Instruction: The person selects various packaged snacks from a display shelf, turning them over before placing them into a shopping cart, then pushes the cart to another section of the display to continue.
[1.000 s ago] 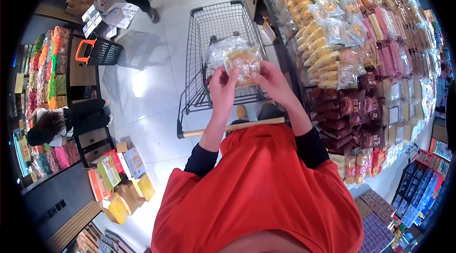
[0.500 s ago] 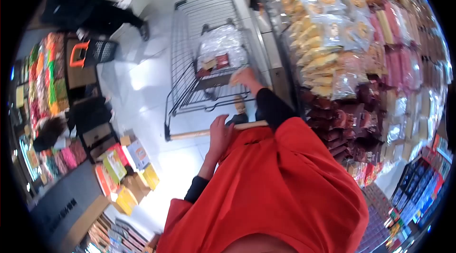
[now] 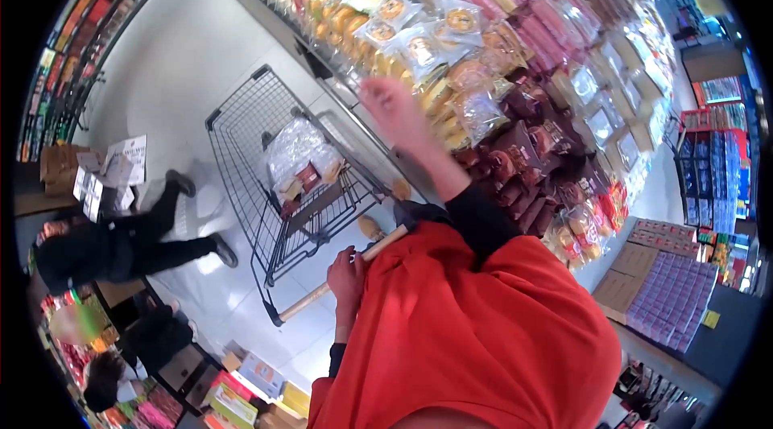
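Note:
My left hand (image 3: 346, 278) is closed round the wooden handle (image 3: 310, 299) of a wire shopping cart (image 3: 241, 163). Inside the cart lie clear plastic-wrapped goods (image 3: 299, 149) and a small dark red packet (image 3: 308, 177). My right hand (image 3: 394, 113) is raised beyond the cart's right side, at the edge of a display heaped with wrapped snacks. Its fingers are blurred, and whether they hold anything is unclear. Nearest to it are yellow packets (image 3: 437, 99) and clear bags of round pastries (image 3: 421, 49).
A person in dark clothes (image 3: 97, 252) stands left of the cart, legs stretched toward it. Another person (image 3: 153, 336) is low at the lower left. Cardboard boxes (image 3: 262, 374) sit near the bottom. Dark red packets (image 3: 523, 151) and stacked purple goods (image 3: 672, 296) are on the right.
My right hand has moved from the cart's near right side up to the snack display. The view has turned right, and the cart appears tilted. My left hand remains at the handle.

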`<state>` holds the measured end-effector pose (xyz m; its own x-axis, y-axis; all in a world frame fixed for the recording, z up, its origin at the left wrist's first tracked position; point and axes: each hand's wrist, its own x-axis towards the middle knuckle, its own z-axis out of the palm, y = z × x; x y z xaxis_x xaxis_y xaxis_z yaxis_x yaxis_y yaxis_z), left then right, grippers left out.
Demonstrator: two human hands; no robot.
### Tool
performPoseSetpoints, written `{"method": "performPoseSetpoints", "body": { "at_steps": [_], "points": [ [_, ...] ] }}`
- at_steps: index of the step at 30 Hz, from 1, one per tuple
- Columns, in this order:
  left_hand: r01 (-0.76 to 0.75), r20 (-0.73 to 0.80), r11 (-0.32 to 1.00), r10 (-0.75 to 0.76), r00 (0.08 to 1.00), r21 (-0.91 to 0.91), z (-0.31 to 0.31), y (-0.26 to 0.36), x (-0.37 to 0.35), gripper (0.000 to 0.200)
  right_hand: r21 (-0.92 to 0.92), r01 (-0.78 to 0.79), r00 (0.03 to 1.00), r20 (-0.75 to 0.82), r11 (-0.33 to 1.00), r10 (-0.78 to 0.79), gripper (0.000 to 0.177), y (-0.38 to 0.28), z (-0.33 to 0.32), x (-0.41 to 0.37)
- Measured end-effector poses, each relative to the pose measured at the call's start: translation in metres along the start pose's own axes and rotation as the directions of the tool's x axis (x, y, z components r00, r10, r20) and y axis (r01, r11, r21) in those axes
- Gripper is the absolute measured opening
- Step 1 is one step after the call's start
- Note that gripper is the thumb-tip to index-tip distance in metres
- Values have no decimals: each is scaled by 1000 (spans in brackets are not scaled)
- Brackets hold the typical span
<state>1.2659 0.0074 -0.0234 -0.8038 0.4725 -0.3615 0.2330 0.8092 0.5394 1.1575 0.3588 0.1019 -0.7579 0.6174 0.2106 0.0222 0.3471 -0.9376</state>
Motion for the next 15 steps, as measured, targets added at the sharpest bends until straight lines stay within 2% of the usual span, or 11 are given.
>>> {"method": "performPoseSetpoints", "body": {
  "at_steps": [1, 2, 4, 5, 7, 8, 10, 12, 13, 14, 15],
  "points": [
    [11, 14, 998, -10, 1000, -67, -8, 7, 0, 26, -85, 72, 991, -105, 994, -80, 23, -7, -33, 20],
    [-9, 4, 998, 10, 1000, -63, -5, -1, 3, 26, -351, 150, 925, -280, 924, -257, 29, 0, -60, 39],
    [-205, -125, 907, 170, 977, -367, 5, -22, 14, 25, -792, 36, 826, -320, 610, -464, 39, -2, -103, 62],
    [-179, -74, 898, 163, 984, -402, -3, -21, 18, 26, -786, 42, 814, -332, 617, -478, 39, 7, -116, 69],
    [-246, -104, 900, 223, 969, -361, -20, -9, 25, 27, -787, -100, 893, -341, 609, -294, 51, 32, -129, 79],
    [-287, -105, 900, 267, 958, -328, -26, -4, 25, 28, -783, -90, 890, -341, 615, -304, 51, 29, -129, 78],
    [-307, -113, 893, 286, 952, -330, -38, 8, 33, 29, -816, -196, 924, -339, 544, -177, 55, 24, -128, 79],
    [-432, -163, 855, 401, 901, -285, -48, 19, 35, 30, -849, -172, 914, -327, 500, -242, 57, 36, -132, 80],
    [-458, -201, 846, 416, 887, -271, -43, 15, 40, 31, -882, -208, 907, -336, 423, -255, 56, 38, -130, 80],
    [-443, -193, 859, 403, 894, -257, -50, 21, 38, 31, -907, -231, 900, -337, 353, -277, 55, 38, -123, 85],
    [-425, -192, 855, 383, 904, -298, -50, 25, 39, 30, -903, -234, 912, -332, 360, -240, 53, 35, -121, 89]
  ]
}}
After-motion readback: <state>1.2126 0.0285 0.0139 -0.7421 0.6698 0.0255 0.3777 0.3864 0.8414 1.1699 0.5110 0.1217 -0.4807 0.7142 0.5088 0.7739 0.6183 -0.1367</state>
